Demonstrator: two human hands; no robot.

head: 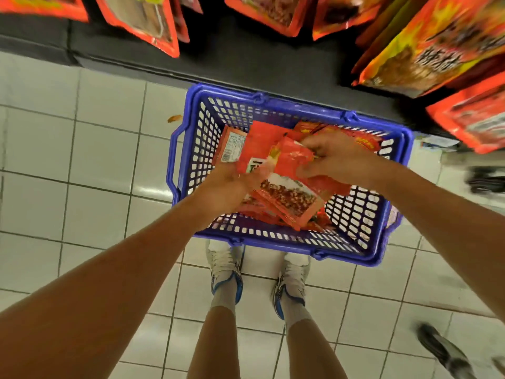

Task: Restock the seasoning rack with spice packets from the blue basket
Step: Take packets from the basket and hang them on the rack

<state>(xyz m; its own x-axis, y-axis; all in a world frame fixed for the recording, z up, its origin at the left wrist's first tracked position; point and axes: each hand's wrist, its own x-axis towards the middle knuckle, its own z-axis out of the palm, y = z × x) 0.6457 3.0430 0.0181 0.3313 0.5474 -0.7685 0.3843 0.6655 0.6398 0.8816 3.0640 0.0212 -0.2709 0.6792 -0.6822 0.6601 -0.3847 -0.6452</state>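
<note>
A blue plastic basket (191,149) stands on the tiled floor in front of my feet, with several red spice packets lying in it. Above it, my left hand (232,184) holds a stack of red spice packets (287,195) from the left side. My right hand (336,157) grips the top packet of that stack at its upper right edge. More red and orange packets (142,20) hang on the seasoning rack along the top of the view. Another group of hanging packets (426,50) fills the upper right.
The rack's dark base (246,58) runs along the floor just behind the basket. White floor tiles (82,187) spread to the left and around my shoes (226,269). Another person's dark shoe (442,351) shows at the lower right.
</note>
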